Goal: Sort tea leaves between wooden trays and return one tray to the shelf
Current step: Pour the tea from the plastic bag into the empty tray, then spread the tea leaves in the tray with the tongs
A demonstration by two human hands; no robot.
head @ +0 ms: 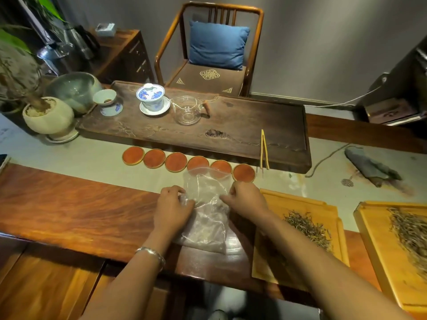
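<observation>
Two light wooden trays lie flat on the worktop (69, 204), side by side but apart. The near tray (298, 202) holds a small heap of thin, dry tea leaves (307, 227). The far right tray (369, 227) holds a longer pile of leaves (409, 232).
</observation>
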